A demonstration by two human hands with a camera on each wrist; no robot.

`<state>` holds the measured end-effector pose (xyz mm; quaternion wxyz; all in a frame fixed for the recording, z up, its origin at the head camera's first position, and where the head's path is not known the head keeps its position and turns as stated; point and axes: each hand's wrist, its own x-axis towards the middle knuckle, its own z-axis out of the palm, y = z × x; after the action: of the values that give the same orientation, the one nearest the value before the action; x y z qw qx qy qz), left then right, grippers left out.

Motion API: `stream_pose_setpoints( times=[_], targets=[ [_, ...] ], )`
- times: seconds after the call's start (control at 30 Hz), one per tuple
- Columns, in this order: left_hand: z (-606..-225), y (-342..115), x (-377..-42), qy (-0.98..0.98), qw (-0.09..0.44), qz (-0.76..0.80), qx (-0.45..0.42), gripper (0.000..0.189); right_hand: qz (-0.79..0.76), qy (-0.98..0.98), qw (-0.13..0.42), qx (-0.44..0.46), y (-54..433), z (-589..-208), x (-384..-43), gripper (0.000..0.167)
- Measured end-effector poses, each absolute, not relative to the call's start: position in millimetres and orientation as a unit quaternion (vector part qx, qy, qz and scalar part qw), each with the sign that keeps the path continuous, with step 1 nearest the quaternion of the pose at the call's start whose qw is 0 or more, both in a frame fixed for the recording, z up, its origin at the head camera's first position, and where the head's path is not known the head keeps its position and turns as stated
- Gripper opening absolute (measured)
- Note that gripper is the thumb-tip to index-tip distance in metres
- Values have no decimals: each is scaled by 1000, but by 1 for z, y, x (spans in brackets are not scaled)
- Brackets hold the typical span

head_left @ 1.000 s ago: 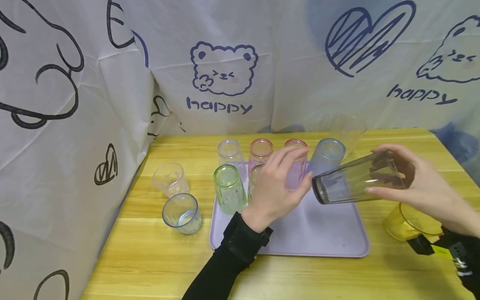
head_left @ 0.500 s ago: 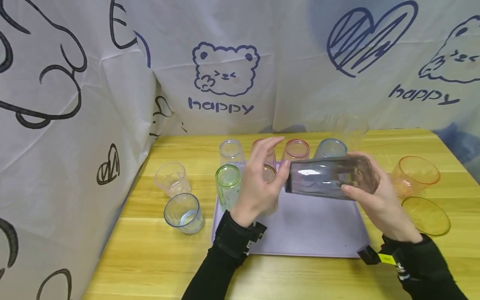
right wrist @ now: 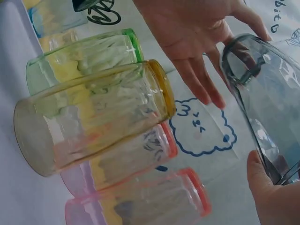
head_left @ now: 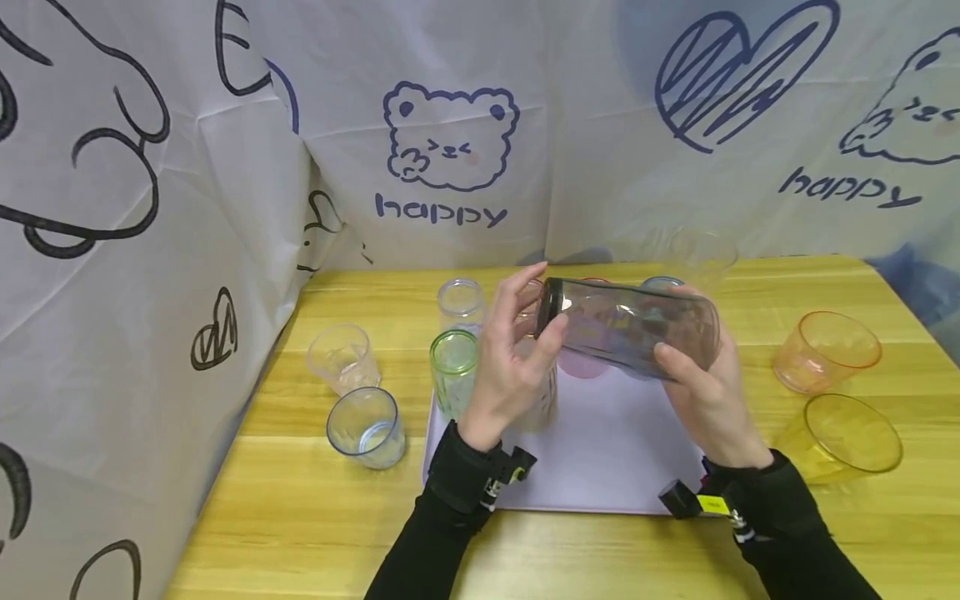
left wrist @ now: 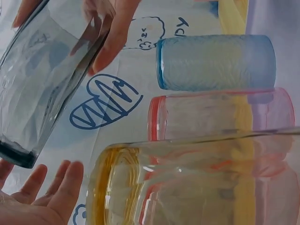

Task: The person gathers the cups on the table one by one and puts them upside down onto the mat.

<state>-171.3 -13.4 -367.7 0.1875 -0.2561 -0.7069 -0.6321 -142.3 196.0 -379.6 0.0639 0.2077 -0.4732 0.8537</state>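
Near grey glass (head_left: 630,323): 6 upturned glasses (head_left: 453,379) on tray (head_left: 615,467).

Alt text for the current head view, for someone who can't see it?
A person's right hand holds a smoky gray glass nearly sideways above a lilac tray, the left hand at its base end. Upside-down coloured glasses stand on the tray; upright glasses flank it on a wooden table.

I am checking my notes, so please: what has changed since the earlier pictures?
The right hand carried the gray glass leftward, further over the tray; its base end swung upward in the head view. The left hand shifted left. Nothing was let go; the tray and green glass stayed put.
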Motion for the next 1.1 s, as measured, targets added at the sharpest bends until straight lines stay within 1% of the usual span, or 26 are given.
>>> stream_pose_setpoints(
  times=[0.13,0.27,0.37,0.5,0.57,0.8,1.0,1.1],
  targets=[
    [-368,-14,-171,-700,160,-646,-259,77,860,-456,68,218,189,-383,-146,57],
    [-367,-14,-171,-703,157,-639,-269,79,847,-489,60,201,186,-387,-146,56],
    [-368,-13,-172,-704,158,-632,-281,74,838,-504,61,197,185,-389,-145,55],
    [-369,-12,-172,-695,148,-642,-288,65,828,-520,69,198,184,-390,-145,56],
    [-370,-12,-172,-690,145,-647,-290,63,824,-525,72,201,184,-390,-144,56],
    [-370,-12,-173,-708,161,-626,-286,75,811,-539,75,216,188,-391,-145,56],
    [-369,-12,-172,-707,164,-624,-289,67,792,-560,78,230,192,-389,-145,57],
    [-368,-12,-171,-710,164,-621,-289,68,776,-581,78,232,196,-388,-145,59]
  ],
)
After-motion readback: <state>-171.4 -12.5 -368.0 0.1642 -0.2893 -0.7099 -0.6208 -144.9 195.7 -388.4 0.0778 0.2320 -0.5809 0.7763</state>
